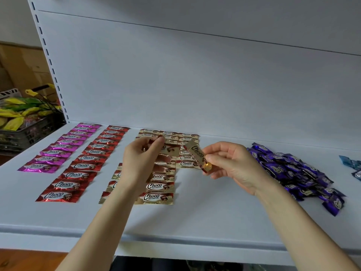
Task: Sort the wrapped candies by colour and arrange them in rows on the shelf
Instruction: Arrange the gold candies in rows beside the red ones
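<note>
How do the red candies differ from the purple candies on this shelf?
The red candies lie flat in one neat overlapping row running front to back; the purple candies sit in a loose heap. Red logos all face up, purple wrappers point every way. Red lies left of the gold candies, purple right. Both are foil-wrapped and rest on the white shelf.

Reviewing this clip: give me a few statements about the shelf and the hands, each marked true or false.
1. The right hand pinches a gold candy. True.
2. The purple candies lie in a neat row. False: they lie in a loose pile.
3. The pink row is left of the red row. True.
4. The blue candies sit between the pink and red rows. False: they are at the far right, beyond the purple pile.
</note>
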### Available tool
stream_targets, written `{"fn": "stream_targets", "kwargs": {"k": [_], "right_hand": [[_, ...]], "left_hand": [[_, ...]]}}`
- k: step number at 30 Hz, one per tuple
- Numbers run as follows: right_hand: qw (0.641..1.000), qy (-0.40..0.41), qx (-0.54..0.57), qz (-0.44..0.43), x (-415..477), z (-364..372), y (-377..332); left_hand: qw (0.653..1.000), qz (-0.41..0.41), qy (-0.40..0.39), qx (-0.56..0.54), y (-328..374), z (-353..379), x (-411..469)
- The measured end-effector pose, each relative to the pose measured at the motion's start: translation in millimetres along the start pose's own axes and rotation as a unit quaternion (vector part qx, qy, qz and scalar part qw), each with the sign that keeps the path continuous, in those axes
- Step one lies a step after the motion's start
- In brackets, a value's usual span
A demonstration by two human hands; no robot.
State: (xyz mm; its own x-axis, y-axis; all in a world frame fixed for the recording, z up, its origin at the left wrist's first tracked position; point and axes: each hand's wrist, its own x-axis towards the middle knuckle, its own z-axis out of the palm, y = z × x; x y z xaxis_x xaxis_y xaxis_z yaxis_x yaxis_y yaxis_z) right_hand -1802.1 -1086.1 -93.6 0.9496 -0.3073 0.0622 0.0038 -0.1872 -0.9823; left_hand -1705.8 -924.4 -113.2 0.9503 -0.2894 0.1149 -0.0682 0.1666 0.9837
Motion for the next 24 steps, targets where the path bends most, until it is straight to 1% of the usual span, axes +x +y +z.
{"fn": "stream_targets", "kwargs": {"k": [2, 5, 7, 9, 14, 20, 24], "right_hand": [[1.0, 0.013, 0.004, -0.004, -0.5, -2.6, -0.2], [0.999, 0.021, -0.035, -0.018, 1.1, -2.1, 1.4], [0.997, 0.018, -0.063, -0.029, 2.4, -0.6, 3.0], [0.996, 0.007, -0.079, -0.038, 3.0, 1.3, 3.7], [0.996, -0.008, -0.083, -0.041, 4.2, 1.6, 4.0], [0.998, -0.048, -0.033, -0.015, 5.4, -2.4, 9.2], [0.999, -0.033, 0.001, -0.007, 8.8, -3.6, 13.6]], "left_hand": [[0.999, -0.031, -0.032, 0.008, 2.0, -5.0, -1.8], [0.99, -0.066, -0.117, 0.041, 1.6, -6.6, -6.6], [0.984, -0.068, -0.159, 0.049, 0.0, -5.9, -8.9], [0.98, -0.065, -0.182, 0.05, -0.3, -4.7, -10.4], [0.982, -0.061, -0.178, 0.033, -0.4, -0.2, -11.9], [0.986, -0.067, -0.151, 0.021, -3.5, 1.2, -9.2], [0.987, -0.069, -0.146, 0.02, -3.3, 3.2, -9.9]]}}
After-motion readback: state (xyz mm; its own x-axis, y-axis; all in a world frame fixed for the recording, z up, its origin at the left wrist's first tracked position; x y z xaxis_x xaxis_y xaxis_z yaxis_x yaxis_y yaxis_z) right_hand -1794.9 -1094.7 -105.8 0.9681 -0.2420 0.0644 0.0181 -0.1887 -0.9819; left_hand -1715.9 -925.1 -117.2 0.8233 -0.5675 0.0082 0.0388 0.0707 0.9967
